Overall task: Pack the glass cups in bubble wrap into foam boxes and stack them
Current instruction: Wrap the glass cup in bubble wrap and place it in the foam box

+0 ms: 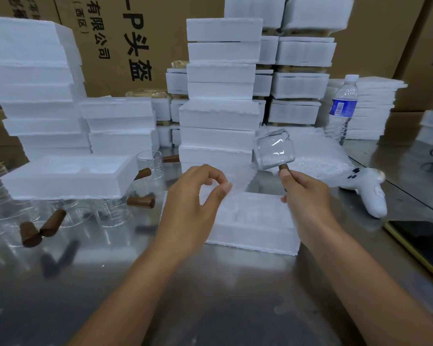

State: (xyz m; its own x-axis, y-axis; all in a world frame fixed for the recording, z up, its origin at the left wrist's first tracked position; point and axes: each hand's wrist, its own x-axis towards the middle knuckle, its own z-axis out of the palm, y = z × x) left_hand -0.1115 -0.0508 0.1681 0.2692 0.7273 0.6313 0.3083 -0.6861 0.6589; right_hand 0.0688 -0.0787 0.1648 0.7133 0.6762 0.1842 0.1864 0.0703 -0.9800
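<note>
finding 1, hands. the right hand [303, 193] grips the wooden handle [283, 167] of 1 glass cup [274, 151], fingers curled round it. the cup is raised and tilted, above and behind the open foam box [255, 236] on the steel table [210, 295]. the left hand [193, 196] pinches the edge of a bubble wrap [238, 181] piece between thumb and forefinger, other fingers loosely curled. the wrap is blurred, so its exact extent cannot be told.

finding 2, risks. the cup is bare and held by its handle only, so a slip would likely drop it onto the box rim or the steel. it is also close to the tall stack of foam boxes [220, 116], and a careless swing could topple that stack. the thin pinch could let the wrap slide free. unwrapped cups [150, 161] on the left carry a foam box [68, 176] on top, and a knock there could tip it.

finding 3, writing. the cartons [135, 46] behind read "有限公司", "(西区)" and "p头盔". the water bottle [343, 106] has a blue label that is not legible.
</note>
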